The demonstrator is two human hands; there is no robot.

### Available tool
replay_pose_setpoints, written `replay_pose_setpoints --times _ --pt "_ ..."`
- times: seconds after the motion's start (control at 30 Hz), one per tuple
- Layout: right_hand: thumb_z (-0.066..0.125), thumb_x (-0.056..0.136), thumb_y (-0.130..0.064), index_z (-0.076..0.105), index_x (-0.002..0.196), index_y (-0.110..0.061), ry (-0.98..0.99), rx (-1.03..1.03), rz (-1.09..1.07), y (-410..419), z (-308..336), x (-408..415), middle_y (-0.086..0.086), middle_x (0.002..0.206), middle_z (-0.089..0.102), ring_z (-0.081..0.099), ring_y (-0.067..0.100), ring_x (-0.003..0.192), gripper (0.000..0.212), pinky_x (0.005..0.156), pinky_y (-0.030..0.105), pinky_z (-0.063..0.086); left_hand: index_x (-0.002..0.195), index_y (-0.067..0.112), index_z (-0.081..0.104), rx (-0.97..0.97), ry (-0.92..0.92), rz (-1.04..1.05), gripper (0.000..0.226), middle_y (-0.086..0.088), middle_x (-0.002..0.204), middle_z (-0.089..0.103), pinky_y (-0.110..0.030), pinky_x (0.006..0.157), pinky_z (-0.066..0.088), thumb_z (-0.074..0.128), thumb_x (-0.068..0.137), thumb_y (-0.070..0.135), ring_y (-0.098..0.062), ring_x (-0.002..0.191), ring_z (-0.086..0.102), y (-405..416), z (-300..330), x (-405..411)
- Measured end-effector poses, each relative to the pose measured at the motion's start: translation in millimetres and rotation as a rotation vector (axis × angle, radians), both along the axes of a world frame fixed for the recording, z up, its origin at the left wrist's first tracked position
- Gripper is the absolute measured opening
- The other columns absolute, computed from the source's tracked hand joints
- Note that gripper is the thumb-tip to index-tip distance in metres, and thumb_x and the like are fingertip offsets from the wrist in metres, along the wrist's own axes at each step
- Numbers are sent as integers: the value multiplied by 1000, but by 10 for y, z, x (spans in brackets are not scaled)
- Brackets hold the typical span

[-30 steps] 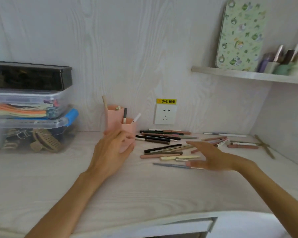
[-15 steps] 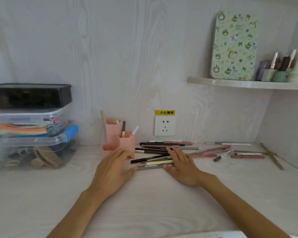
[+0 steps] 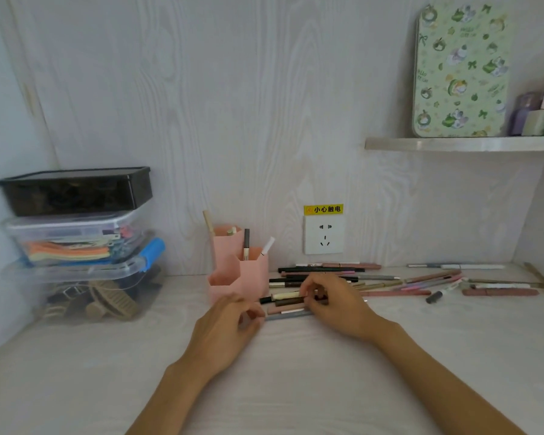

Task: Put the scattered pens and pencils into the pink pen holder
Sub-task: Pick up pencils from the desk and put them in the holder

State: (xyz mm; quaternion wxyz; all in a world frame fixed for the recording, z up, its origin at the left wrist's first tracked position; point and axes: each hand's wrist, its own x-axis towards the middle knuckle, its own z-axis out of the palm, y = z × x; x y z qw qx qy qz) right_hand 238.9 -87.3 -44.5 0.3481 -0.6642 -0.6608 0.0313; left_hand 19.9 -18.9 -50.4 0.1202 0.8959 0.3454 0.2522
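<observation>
Both hands have closed on a raked-together bundle of pens [image 3: 291,304] near the desk's back edge: right hand [image 3: 336,304] curls over it, left hand [image 3: 230,328] pinches its ends. Holder [image 3: 239,274] stands just beside; more pens lie scattered rightward.

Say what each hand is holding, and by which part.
The right hand grips a bunch of pens near their right ends. The left hand seems empty, fingers curled.
</observation>
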Motion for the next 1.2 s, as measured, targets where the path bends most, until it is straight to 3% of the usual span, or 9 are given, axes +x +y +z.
replay_pose_setpoints --times 0.13,0.3,0.43,0.5,0.6,0.73,0.9,1.1,1.2 --pt "61 82 -18 62 75 -32 51 -67 31 -73 34 103 -10 78 63 58 9 77 16 72 31 50 93 39 55 -15 -83 45 5 19 92 53 -11 63 35 50 93 40 3 82 49 -4 38 -6" --pt "59 86 -36 69 86 -31 1 -23 9 -31 -39 10 -6 83 60 51 11 85 11 76 30 45 99 26 59 -39 -580 162 14 12 93 65 -25 70 46 50 94 35 -6 85 60 18 175 -31" --pt "69 74 -46 69 91 -35 -39 -15 35 -42 -38 -19 -9 85 59 48 7 85 21 73 25 44 98 15 61 159 -1019 331 16 1 88 64 -36 73 50 51 95 28 -21 81 61 97 461 -233" --pt "71 73 -46 69 94 -36 -51 -20 56 -38 -34 -14 -10 85 58 48 7 85 23 72 24 44 99 16 62 268 -1075 399 19 0 88 64 -33 70 47 50 96 31 -22 79 61 161 665 -333" --pt "69 78 -42 71 93 -38 -92 6 66 -5 -38 -18 -12 82 57 47 6 84 16 68 23 42 103 16 62 444 -969 479 24 3 90 65 -24 67 38 47 97 34 -16 79 58 216 974 -415" --pt "69 79 -38 72 89 -35 -92 17 76 11 -45 -32 -14 81 57 48 3 83 11 68 23 42 103 15 64 639 -671 545 23 -6 91 68 -34 63 39 48 96 31 -25 83 62 279 1216 -392" --pt "69 75 -45 70 88 -34 -61 -22 67 -23 -9 -51 -12 85 58 48 4 86 17 72 24 45 97 16 68 624 -308 510 15 -6 94 69 -35 56 46 57 93 24 -25 83 61 394 1156 -170" --pt "67 78 -34 70 93 -34 -93 -18 80 -68 23 -48 -10 88 59 47 5 88 15 74 17 40 116 10 64 543 -68 465 28 -12 114 65 -45 77 51 59 90 18 -32 105 56 532 744 -70" --pt "66 79 -29 69 92 -32 -154 -35 79 -67 42 4 -9 89 60 46 8 88 14 70 11 34 132 10 50 547 -113 430 50 -13 130 54 -48 91 44 66 84 14 -33 119 49 418 588 -54"
